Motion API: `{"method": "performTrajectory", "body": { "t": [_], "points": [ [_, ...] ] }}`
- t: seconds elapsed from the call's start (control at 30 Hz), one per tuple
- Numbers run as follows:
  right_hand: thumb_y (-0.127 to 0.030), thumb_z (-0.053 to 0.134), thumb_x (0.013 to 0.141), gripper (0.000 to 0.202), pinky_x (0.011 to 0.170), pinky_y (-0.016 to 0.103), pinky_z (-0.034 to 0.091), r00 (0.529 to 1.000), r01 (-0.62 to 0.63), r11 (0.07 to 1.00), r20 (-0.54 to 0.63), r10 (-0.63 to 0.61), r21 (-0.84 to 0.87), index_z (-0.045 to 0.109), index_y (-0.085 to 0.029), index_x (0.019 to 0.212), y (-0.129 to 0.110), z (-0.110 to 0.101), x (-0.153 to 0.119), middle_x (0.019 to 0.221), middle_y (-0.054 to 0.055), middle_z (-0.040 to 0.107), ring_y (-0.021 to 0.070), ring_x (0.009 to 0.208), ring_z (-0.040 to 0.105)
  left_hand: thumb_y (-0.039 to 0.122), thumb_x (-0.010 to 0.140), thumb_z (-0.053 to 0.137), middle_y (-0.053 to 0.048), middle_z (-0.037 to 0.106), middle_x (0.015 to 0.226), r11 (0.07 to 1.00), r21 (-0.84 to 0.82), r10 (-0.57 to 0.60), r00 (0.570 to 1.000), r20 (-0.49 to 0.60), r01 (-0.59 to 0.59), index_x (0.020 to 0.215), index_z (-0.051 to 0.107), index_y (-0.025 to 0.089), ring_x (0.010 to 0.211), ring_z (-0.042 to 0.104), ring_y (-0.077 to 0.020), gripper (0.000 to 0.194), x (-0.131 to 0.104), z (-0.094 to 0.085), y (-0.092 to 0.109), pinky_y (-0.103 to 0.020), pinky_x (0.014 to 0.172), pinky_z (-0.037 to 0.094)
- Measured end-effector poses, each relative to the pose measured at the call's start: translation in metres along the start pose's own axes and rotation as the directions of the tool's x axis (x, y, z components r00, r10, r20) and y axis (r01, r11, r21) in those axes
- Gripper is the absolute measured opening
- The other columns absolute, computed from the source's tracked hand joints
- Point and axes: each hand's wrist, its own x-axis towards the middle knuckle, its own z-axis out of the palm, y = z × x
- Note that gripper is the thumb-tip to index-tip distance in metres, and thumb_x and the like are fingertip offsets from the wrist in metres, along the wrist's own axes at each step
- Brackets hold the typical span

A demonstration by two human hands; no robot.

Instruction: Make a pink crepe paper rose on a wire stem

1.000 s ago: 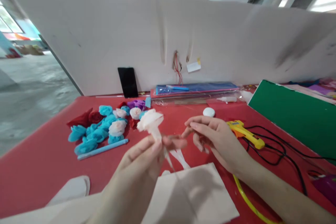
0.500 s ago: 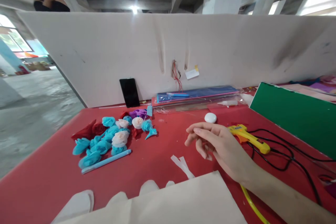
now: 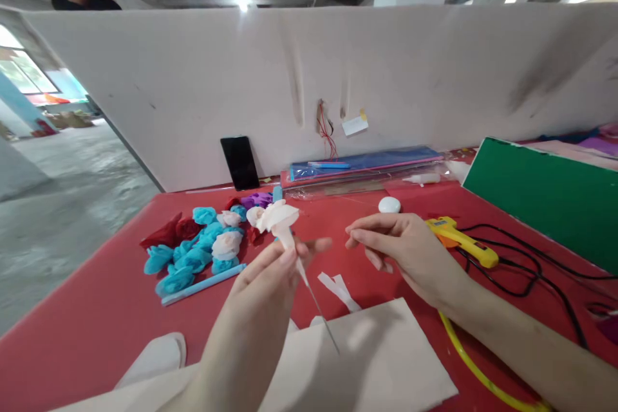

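My left hand (image 3: 270, 283) is closed around the stem of a white crepe-paper flower (image 3: 282, 217), its bloom up and its thin wire slanting down over the pale sheet (image 3: 371, 360). To the right, my right hand (image 3: 396, 244) is raised with thumb and index fingertips together in a pinch; anything between them is too small to make out. The other fingers curl loosely. Beneath the two hands lie white paper strips (image 3: 340, 290). A yellow glue gun (image 3: 461, 243) rests just right of my right hand.
Blue, red and white paper flowers (image 3: 196, 257) lie at left beside a light-blue stick (image 3: 205, 284). A black phone (image 3: 240, 164) leans on the white partition (image 3: 193, 90). A round white object (image 3: 389, 205), black cords (image 3: 531, 277) and a green board (image 3: 545, 206) are on the red table (image 3: 87, 335).
My left hand has come into view from below, holding the white flower. My right hand's thumb and index fingertips have drawn together. The view has shifted slightly.
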Motion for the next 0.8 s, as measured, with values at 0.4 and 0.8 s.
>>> {"method": "performTrajectory", "body": {
  "t": [0.4,0.8],
  "points": [
    [-0.02,0.073,0.066,0.006,0.041,0.02,0.028,0.993,0.106,0.99,0.069,-0.1,-0.094,0.068,-0.02,0.064,0.0026,0.001,-0.0008,0.057,-0.006,0.056,0.0038,0.045,0.037,0.032,0.059,0.079,-0.001,0.068,0.081,0.991,-0.074,-0.111,0.993,-0.047,0.108,0.069,0.063,0.022,0.118,0.05,-0.028,0.021,0.0042,0.0036,0.0005,-0.041,0.107,0.032],
    [-0.015,0.071,0.071,0.007,0.049,0.019,0.036,0.885,0.456,0.8,0.104,-0.454,-0.39,0.065,-0.017,0.069,0.0034,-0.0007,-0.0025,0.071,-0.003,0.061,0.0061,0.059,0.05,0.03,0.068,0.072,0.002,0.064,0.075,0.99,-0.095,-0.097,0.992,0.085,0.105,0.069,0.065,0.022,0.113,0.053,-0.0219,0.01,0.0027,0.0055,0.004,-0.035,0.108,0.029]
  ]
}}
